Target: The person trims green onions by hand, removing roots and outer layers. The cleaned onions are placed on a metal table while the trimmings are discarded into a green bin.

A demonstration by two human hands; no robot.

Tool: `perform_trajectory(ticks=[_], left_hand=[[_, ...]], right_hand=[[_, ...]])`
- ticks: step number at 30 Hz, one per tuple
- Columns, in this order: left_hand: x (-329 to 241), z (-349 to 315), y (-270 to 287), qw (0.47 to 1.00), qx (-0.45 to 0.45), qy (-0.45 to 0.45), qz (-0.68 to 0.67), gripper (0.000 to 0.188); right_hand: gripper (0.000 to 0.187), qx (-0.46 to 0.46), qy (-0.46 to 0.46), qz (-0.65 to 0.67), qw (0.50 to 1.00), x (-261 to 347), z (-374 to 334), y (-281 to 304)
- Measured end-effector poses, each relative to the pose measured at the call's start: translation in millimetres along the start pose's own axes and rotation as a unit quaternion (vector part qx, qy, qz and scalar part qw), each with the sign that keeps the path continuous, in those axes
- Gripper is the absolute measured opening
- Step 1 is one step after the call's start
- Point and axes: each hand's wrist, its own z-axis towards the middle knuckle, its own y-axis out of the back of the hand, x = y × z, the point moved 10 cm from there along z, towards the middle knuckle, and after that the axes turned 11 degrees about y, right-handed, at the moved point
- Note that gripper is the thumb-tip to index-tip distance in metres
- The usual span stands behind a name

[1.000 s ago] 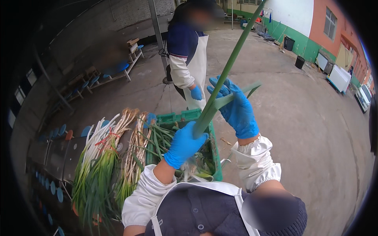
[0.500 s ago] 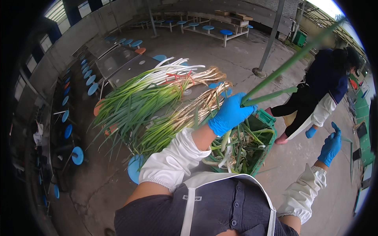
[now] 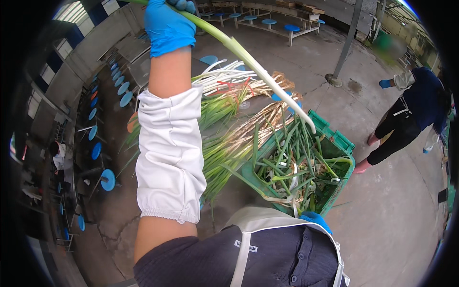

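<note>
My left hand [image 3: 169, 28], in a blue glove, is raised at the top left with its fingers closed around a large green onion [image 3: 267, 79]. The onion's white stalk slants down to the right, its end over a green plastic crate [image 3: 346, 143]. Discarded leaves and peelings [image 3: 296, 174] fill much of the crate. My right hand [image 3: 316, 221], also gloved in blue, shows only in part beside my apron at the crate's near edge; its fingers are hidden. Behind my left sleeve lie an untrimmed pile of green onions [image 3: 239, 138] and a bundle with red ties [image 3: 220, 86].
Tables with blue and orange round stools [image 3: 108, 180] run along the left, with more stools [image 3: 291, 27] at the back. A metal post [image 3: 348, 40] stands beyond the crate. To the right, a co-worker [image 3: 416, 110] in dark clothes bends forward on the concrete floor [image 3: 382, 201].
My left hand has swung up and left with the green onion, whose white end now points toward the crate. My right hand has come in from the far right to the crate's near edge.
</note>
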Motion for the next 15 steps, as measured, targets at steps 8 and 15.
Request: perform_trajectory(ticks=[8, 15], left_hand=[[-69.1, 121.8, 240.9, 0.973, -0.209, -0.1, -0.002, 0.03], [94.4, -34.2, 581.0, 0.855, -0.483, 0.185, 0.031, 0.052]], right_hand=[[0.031, -0.203, 0.016, 0.207, 0.957, -45.0, 13.5, 17.1], [0.034, -0.212, -0.061, 0.14, 0.965, -39.4, 12.9, -27.3]])
